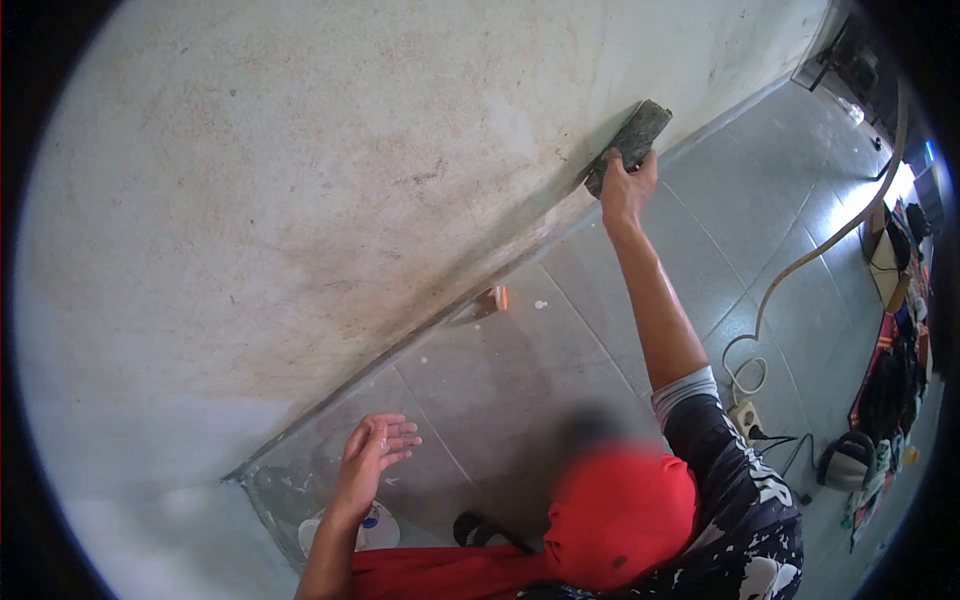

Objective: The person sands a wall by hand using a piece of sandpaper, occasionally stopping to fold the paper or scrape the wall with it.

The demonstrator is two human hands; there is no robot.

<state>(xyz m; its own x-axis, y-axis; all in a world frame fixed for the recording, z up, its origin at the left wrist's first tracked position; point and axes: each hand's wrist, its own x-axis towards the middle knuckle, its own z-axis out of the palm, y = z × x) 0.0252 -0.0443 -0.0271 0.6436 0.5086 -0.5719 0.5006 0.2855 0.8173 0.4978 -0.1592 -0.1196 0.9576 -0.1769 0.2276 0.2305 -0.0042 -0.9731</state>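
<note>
My right hand (pixel 630 185) reaches out to the upper right, fingers closed around a rough, dark grey rectangular sanding block (pixel 642 130). The block lies against the stained whitish wall (pixel 300 180), just above its lower edge. Its far side is hidden, so the face toward the wall does not show. At the lower left my left hand (pixel 375 450) is held out with its fingers apart and nothing in it. Below that hand, partly behind the forearm, is a round white thing (pixel 382 530), perhaps a bucket or lid.
A small orange and white object (pixel 501 298) is on the grey tiled floor (pixel 590 310) by the wall. On the right are a cable (pixel 800 262), a white socket strip (pixel 744 418) and a pile of cloth and boxes (pixel 890 340). Red clothing (pixel 620 520) and a dark sandal (pixel 480 528) show below.
</note>
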